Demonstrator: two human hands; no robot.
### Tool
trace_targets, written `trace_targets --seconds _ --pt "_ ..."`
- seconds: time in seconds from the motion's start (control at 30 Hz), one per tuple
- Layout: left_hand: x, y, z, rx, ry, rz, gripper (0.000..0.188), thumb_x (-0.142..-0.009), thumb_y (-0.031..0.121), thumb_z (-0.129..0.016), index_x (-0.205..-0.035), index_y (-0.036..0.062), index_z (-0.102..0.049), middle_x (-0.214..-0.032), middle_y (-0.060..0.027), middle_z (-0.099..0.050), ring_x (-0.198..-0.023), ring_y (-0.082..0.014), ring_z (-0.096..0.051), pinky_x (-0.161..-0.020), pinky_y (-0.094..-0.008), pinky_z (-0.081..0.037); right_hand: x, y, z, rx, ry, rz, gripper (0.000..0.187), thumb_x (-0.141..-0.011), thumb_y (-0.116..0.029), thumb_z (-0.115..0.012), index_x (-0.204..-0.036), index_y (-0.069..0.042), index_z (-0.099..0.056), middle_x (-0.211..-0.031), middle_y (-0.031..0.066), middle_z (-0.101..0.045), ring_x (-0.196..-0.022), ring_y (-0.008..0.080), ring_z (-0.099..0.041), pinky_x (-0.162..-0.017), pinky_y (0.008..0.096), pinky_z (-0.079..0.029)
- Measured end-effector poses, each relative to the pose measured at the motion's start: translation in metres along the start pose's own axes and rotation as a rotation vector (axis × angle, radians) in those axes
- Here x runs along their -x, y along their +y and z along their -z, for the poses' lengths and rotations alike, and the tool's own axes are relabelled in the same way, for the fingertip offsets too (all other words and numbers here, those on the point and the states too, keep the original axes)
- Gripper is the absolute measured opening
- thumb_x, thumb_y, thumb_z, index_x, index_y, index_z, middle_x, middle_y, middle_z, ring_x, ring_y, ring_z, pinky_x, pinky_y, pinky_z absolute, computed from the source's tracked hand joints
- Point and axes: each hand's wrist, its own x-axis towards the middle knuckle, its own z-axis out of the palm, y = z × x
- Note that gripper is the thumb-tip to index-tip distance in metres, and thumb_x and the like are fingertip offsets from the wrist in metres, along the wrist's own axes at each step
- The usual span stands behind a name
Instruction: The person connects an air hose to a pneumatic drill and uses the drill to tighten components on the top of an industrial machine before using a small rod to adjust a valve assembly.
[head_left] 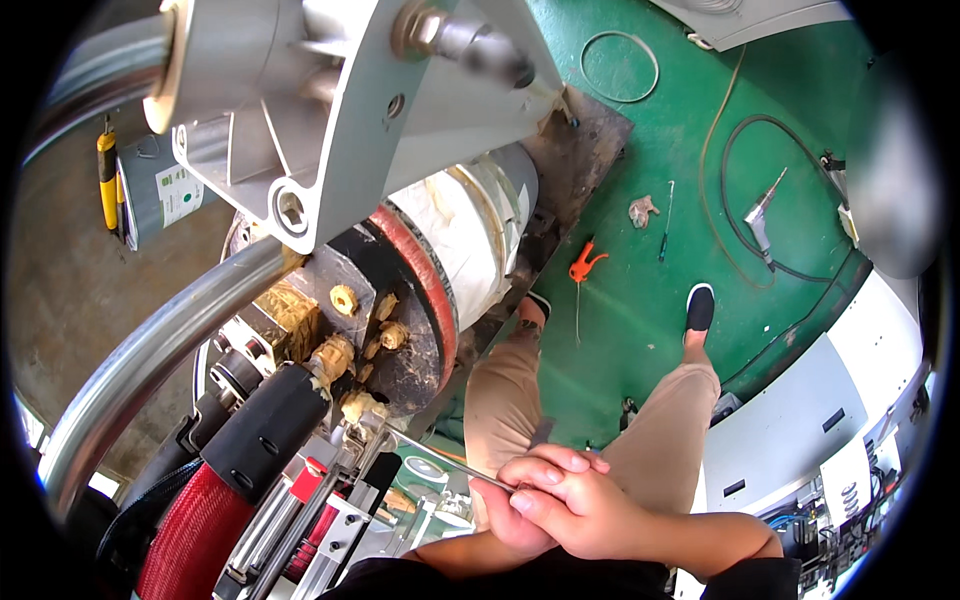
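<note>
My left hand [512,522] and my right hand [590,508] are clasped together in front of my body, the right lying partly over the left. Both are closed around the near end of a thin metal rod [455,464], and its grip end is hidden in my fingers. The rod's far end reaches the lower edge of a black machine head [415,375]. Yellowish hardened residue [360,408] is crusted there, and more of it coats a nearby fitting [333,358]. A black sleeve on a red braided hose [190,545] runs up to that fitting.
A grey bracket [360,130] and a curved steel pipe [165,365] stand over the left side. An orange air gun [586,263], a grey drill-like tool [760,225], a thin screwdriver-like tool [666,225] and a hose loop [620,65] lie on the green floor. White cabinets [800,400] stand right.
</note>
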Motion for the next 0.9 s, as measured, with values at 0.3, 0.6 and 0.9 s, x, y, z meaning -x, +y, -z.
trace_targets --seconds 0.3,0.6,0.9 --pt "-0.003 0.019 0.008 -0.193 0.042 0.013 0.073 -0.105 0.058 -0.006 -0.095 0.0053 -0.055 -0.096 -0.0176 -0.058 -0.083 -0.0426 -0.063 -0.080 -0.0576 -0.054 -0.001 0.017 -0.017 0.168 0.047 -0.009 0.024 -0.097 -0.020 -0.059 -0.113 -0.003 -0.066 -0.093 0.0119 -0.067 -0.088 0.0285 -0.067 -0.078 0.0376 -0.052" --pt "-0.010 0.024 -0.017 -0.101 0.144 0.023 0.064 -0.108 0.055 -0.014 -0.083 0.0088 -0.051 -0.081 -0.0090 -0.057 -0.084 -0.0351 -0.061 -0.088 -0.0520 -0.050 -0.003 0.009 -0.013 0.081 0.077 -0.042 0.023 -0.097 -0.020 -0.062 -0.109 -0.001 -0.064 -0.090 0.0131 -0.067 -0.082 0.0286 -0.067 -0.073 0.0375 -0.052" --pt "-0.011 0.035 -0.006 -0.208 0.175 0.029 0.064 -0.107 0.055 -0.014 -0.079 0.0103 -0.051 -0.075 -0.0083 -0.055 -0.072 -0.0333 -0.056 -0.079 -0.0517 -0.051 -0.006 0.022 -0.033 0.047 0.092 -0.019 0.020 -0.096 -0.020 -0.063 -0.105 -0.001 -0.062 -0.091 0.0127 -0.064 -0.084 0.0286 -0.066 -0.075 0.0368 -0.052"
